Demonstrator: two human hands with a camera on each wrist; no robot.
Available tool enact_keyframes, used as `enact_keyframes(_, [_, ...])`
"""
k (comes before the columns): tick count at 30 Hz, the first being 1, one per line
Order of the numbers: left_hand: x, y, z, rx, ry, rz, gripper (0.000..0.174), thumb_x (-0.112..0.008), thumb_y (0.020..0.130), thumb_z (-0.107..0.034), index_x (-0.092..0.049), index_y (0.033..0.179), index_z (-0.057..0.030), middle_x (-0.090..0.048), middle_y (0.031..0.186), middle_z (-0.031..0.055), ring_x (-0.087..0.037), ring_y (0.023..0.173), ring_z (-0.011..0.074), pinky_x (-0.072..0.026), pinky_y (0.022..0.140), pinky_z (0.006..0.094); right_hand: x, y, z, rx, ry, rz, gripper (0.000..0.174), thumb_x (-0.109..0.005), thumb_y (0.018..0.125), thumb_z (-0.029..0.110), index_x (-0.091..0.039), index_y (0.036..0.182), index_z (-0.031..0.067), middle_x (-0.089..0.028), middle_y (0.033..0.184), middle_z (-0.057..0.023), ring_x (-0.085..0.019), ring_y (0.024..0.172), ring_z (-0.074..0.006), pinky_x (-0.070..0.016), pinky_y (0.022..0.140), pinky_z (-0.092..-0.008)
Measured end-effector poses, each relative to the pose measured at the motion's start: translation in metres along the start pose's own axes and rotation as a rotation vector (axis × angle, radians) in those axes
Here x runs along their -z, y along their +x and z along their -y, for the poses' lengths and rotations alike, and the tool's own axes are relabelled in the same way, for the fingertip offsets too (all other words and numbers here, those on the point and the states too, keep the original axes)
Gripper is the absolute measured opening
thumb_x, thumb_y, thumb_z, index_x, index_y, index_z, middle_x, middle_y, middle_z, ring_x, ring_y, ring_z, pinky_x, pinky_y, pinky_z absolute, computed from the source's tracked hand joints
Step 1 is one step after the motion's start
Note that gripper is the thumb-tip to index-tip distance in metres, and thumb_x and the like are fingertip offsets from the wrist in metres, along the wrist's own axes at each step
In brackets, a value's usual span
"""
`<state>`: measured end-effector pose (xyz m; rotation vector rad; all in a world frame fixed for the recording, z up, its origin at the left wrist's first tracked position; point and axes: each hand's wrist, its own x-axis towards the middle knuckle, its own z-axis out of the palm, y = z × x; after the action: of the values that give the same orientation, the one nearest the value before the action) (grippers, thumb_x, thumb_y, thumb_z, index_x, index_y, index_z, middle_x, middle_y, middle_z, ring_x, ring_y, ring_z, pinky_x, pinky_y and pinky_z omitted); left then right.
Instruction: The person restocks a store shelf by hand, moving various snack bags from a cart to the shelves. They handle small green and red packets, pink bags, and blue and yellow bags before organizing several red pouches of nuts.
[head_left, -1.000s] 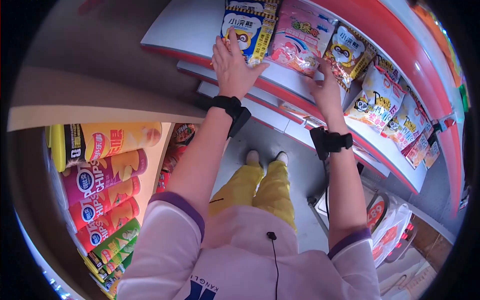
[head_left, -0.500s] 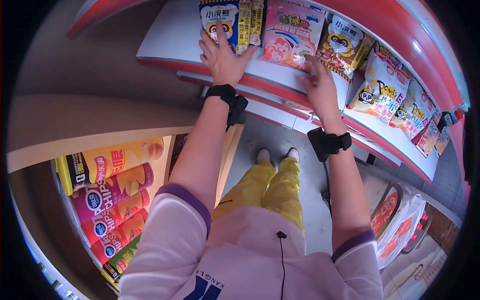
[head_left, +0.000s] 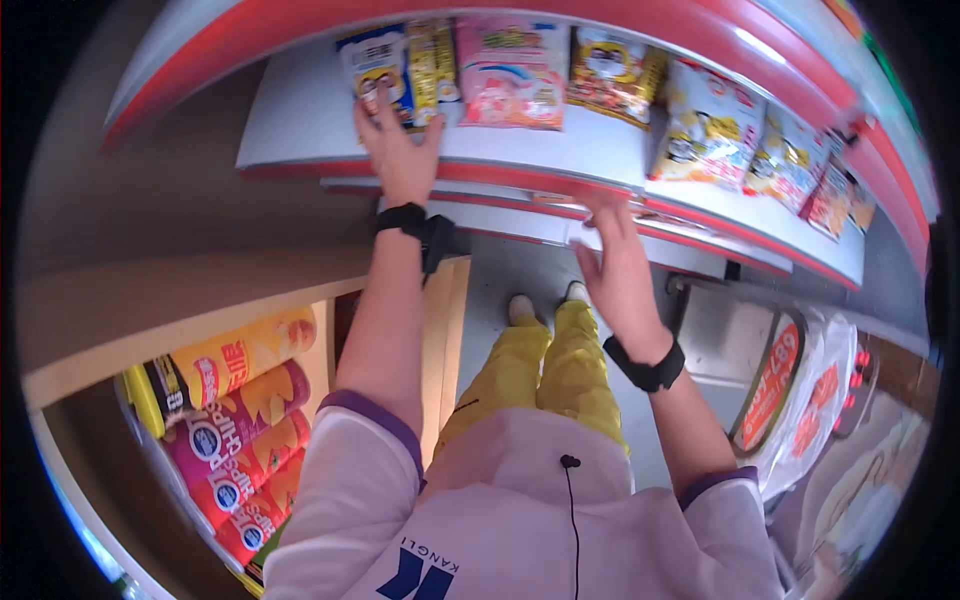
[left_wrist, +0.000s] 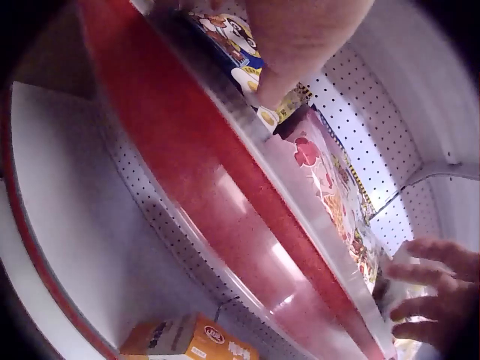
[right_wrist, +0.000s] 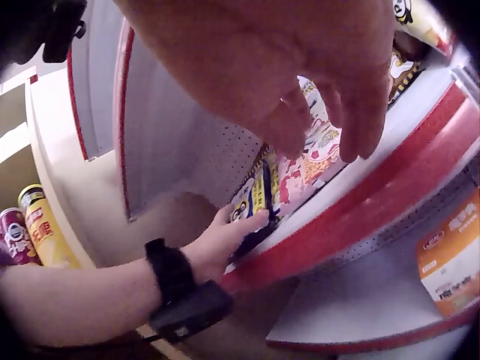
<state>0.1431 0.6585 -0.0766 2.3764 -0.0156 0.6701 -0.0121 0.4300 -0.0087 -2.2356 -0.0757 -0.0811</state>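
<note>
Head view: left hand [head_left: 400, 150] is laid flat, fingers straight and spread, on a blue snack bag [head_left: 365, 60] placed at the left end of the row on the upper white shelf [head_left: 290, 130]; nothing is gripped. A yellow bag [head_left: 433, 60] is seen touching the blue one on its right, followed by a pink bag [head_left: 508, 72]. Right hand [head_left: 618, 265] is held below the shelf's front edge, fingers loosely spread, nothing held, well apart from the bags. Chip cans [head_left: 240, 395] are noted lying stacked at lower left.

right grip [head_left: 615, 272] off pink bag [head_left: 510, 75] — lowered, clear
</note>
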Motion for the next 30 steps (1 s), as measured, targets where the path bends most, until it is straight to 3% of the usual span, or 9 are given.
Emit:
enact_keyframes(6, [0.017,-0.006,-0.008,-0.051,0.015,0.029,0.064,-0.073,0.073,-0.024,-0.043,0.122,0.0052,-0.045,0.12,0.0219,-0.044,0.112,0.0321,-0.035,0.096,0.0404,0.018,-0.123,-0.025,-0.148,-0.103,0.003,0.042,-0.059,0.071,-0.005,-0.049,0.11,0.0059,-0.049,0.112,-0.0141,-0.054,0.095,-0.0327,-0.0476,0.078,-0.0388])
enact_keyframes(8, [0.04,-0.02,-0.018,-0.26,0.194,-0.063,0.061,-0.071,0.075,-0.026,-0.044,0.12,0.0044,-0.047,0.117,0.0226,-0.045,0.109,0.0349,-0.0363,0.094,0.0417,0.025,-0.16,-0.025,-0.24,-0.042,0.083,0.037,-0.056,0.076,0.001,-0.048,0.113,0.0029,-0.049,0.107,-0.0161,-0.054,0.095,-0.0345,-0.0463,0.078,-0.0402])
enact_keyframes(12, [0.057,-0.087,-0.052,-0.126,0.099,-0.163,0.047,-0.065,0.08,-0.012,-0.044,0.119,0.0042,-0.045,0.118,0.021,-0.043,0.11,0.0352,-0.0334,0.095,0.0428,0.041,-0.201,-0.035,-0.314,-0.079,0.143,0.035,-0.059,0.077,0.005,-0.05,0.11,0.0066,-0.053,0.105,-0.0121,-0.057,0.09,-0.0314,-0.0477,0.075,-0.0395])
enact_keyframes(16, [0.054,-0.18,-0.066,0.016,-0.259,0.171,0.042,-0.058,0.081,-0.001,-0.044,0.119,0.0025,-0.046,0.117,0.0176,-0.046,0.109,0.0309,-0.0345,0.096,0.039,0.072,-0.217,-0.046,-0.191,-0.147,0.25,0.023,-0.057,0.08,0.01,-0.054,0.103,0.0059,-0.057,0.092,-0.0099,-0.058,0.085,-0.0301,-0.0473,0.073,-0.0391])
enact_keyframes(20, [0.044,-0.284,-0.061,0.256,-0.41,0.881,0.041,-0.056,0.08,0.0,-0.045,0.12,0.0026,-0.049,0.119,0.0168,-0.047,0.112,0.0257,-0.0376,0.095,0.0347,0.123,-0.231,-0.052,-0.113,-0.07,0.13,0.013,-0.055,0.078,0.009,-0.057,0.09,0.0047,-0.057,0.081,-0.0105,-0.057,0.082,-0.0304,-0.0472,0.07,-0.0385])
enact_keyframes(22, [0.05,-0.319,-0.102,0.192,-0.195,1.197,0.041,-0.059,0.079,-0.005,-0.048,0.119,-0.0008,-0.052,0.119,0.0154,-0.049,0.111,0.0236,-0.04,0.092,0.0341,0.147,-0.25,-0.065,-0.076,-0.038,0.072,0.013,-0.055,0.078,0.01,-0.057,0.09,0.0055,-0.057,0.082,-0.0107,-0.057,0.082,-0.0302,-0.0472,0.07,-0.0386])
enact_keyframes(25, [0.035,-0.383,-0.09,0.105,-0.117,1.314,0.039,-0.061,0.079,-0.011,-0.052,0.116,-0.0033,-0.058,0.111,0.0133,-0.055,0.102,0.0228,-0.043,0.088,0.0338,0.184,-0.288,-0.084,-0.034,0.031,-0.013,0.014,-0.056,0.079,0.011,-0.058,0.092,0.0062,-0.058,0.084,-0.0108,-0.057,0.083,-0.03,-0.0471,0.071,-0.039])
enact_keyframes(27, [0.038,-0.419,-0.089,0.39,-0.077,1.386,0.038,-0.063,0.079,-0.016,-0.054,0.114,-0.0046,-0.062,0.103,0.0115,-0.059,0.093,0.021,-0.0457,0.084,0.0329,0.209,-0.322,-0.097,-0.017,0.087,-0.042,0.015,-0.056,0.079,0.011,-0.058,0.093,0.0062,-0.058,0.085,-0.0107,-0.057,0.083,-0.03,-0.047,0.071,-0.0393])
enact_keyframes(30, [0.037,-0.451,-0.079,0.462,0.029,1.464,0.039,-0.065,0.078,-0.021,-0.055,0.112,-0.0045,-0.063,0.099,0.0103,-0.06,0.089,0.02,-0.047,0.081,0.032,0.241,-0.369,-0.117,-0.121,0.117,-0.031,0.018,-0.058,0.081,0.013,-0.059,0.097,0.0047,-0.061,0.091,-0.0095,-0.058,0.084,-0.0304,-0.0471,0.073,-0.0392])
